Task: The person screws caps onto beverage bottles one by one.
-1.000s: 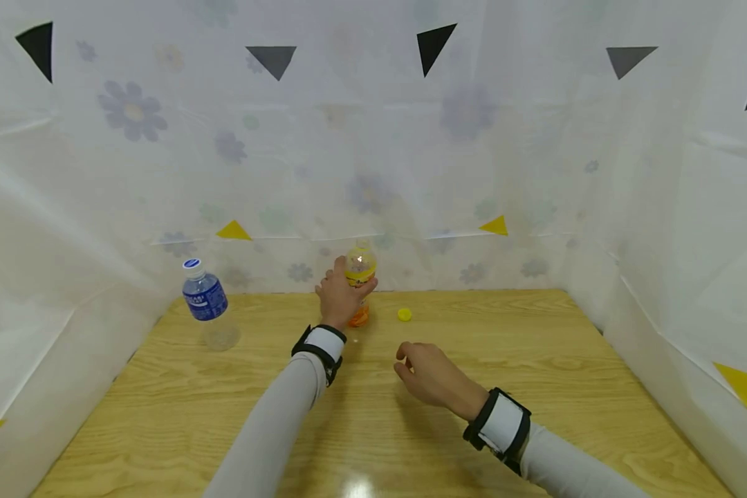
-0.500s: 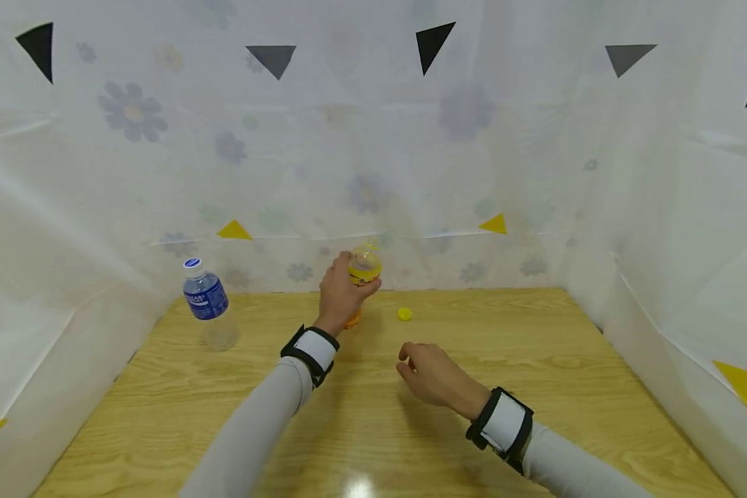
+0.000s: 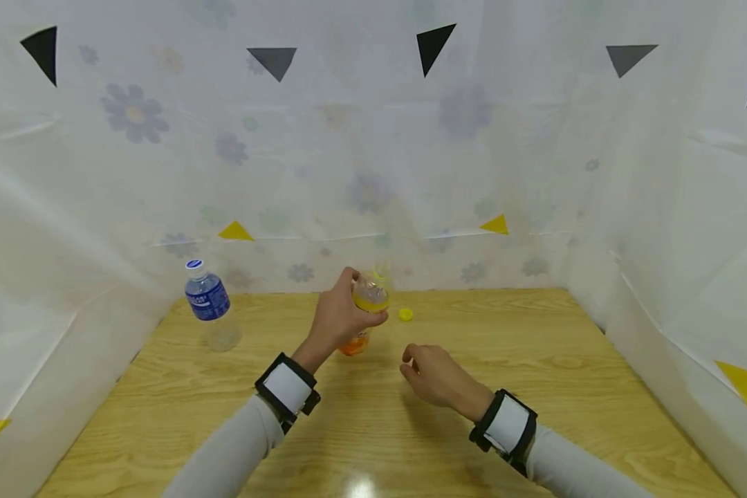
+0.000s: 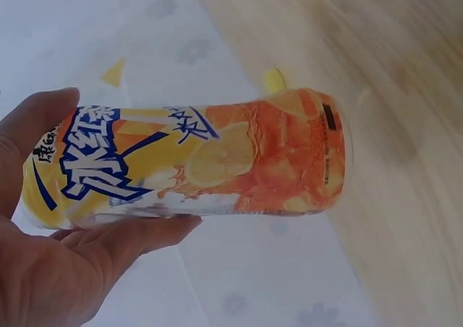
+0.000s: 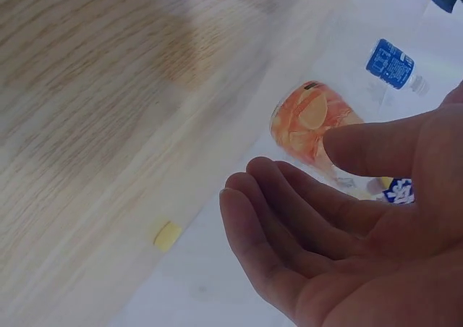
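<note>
**Fingers (image 4: 148, 233) of left hand (image 3: 333, 315) wrapped on orange-and-yellow bottle (image 4: 210, 160); right hand (image 3: 438, 377) unoccupied**

Item 1. Orange-and-yellow bottle, transparent, one. Held in the left hand near the middle of the counter (image 3: 324, 449), towards the back; gripped from both sides at the upper part of its label (image 4: 108, 153). Tilted, neck leaning towards the person's right. Label printed with large blue-and-white characters, a lemon slice and orange blocks. Whether the base touches the counter: cannot be told.

Item 2. Right hand, at the near right of the bottle and well apart from it. Fingers loosely bent, gathered side by side; palm side shown in the right wrist view. Contact with the counter not clear.

Item 3. Yellow cap (image 3: 406, 315), small, one. On the counter near its back edge, to the right of the bottle and beyond the right hand.

Item 4. Blue-labelled bottle (image 3: 207, 301), clear, one. Upright on the left part of the counter, well apart from both hands; white cap (image 3: 195, 267) with a blue top, in place.

Item 5. Sleeves (image 3: 227, 446), pale grey, with black-and-white wristbands (image 3: 288, 387), one on each arm.

Item 6. Backdrop sheet (image 3: 324, 159), whitish, flower-printed, bearing black, grey and yellow triangles.
</note>
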Demonstrator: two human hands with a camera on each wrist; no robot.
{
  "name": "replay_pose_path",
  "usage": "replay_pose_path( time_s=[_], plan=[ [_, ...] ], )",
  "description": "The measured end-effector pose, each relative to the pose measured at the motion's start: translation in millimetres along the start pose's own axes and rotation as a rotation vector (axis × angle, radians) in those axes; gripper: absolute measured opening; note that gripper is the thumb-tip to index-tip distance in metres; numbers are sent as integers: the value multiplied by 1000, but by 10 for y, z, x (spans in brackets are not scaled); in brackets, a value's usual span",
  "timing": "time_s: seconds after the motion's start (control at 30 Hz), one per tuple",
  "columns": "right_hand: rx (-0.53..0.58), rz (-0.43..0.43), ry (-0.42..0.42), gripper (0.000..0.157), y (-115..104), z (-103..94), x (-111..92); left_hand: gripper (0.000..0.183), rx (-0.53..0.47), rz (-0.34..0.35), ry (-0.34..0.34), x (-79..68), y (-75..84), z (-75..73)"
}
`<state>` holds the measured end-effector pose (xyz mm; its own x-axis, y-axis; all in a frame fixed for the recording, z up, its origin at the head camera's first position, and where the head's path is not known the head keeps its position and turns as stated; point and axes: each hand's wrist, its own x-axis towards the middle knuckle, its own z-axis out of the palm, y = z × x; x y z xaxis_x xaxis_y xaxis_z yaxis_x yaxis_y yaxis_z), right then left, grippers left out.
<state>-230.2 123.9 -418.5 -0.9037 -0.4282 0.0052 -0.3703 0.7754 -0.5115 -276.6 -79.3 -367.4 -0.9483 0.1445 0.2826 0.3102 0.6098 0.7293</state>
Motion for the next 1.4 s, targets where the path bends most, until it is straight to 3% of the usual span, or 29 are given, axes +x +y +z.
replay_pose_path(
  time_s=[0.37,0.57,0.93,1.2,1.4],
  plan=[
    [1,-4,10,19,24,28,-24,75,-34,35,-65,-301,26,33],
    [15,3,7,17,26,42,-35,76,-25,8,-81,-370,-32,94],
    [15,32,1,16,15,36,-3,75,-19,27,-57,-412,-99,148],
    [-62,24,182,29,85,-41,136,74,-10,34,-50,-388,-85,178],
    [-98,-28,355,35,127,-276,437,73,3,45,-46,-369,-81,185]
  ],
)
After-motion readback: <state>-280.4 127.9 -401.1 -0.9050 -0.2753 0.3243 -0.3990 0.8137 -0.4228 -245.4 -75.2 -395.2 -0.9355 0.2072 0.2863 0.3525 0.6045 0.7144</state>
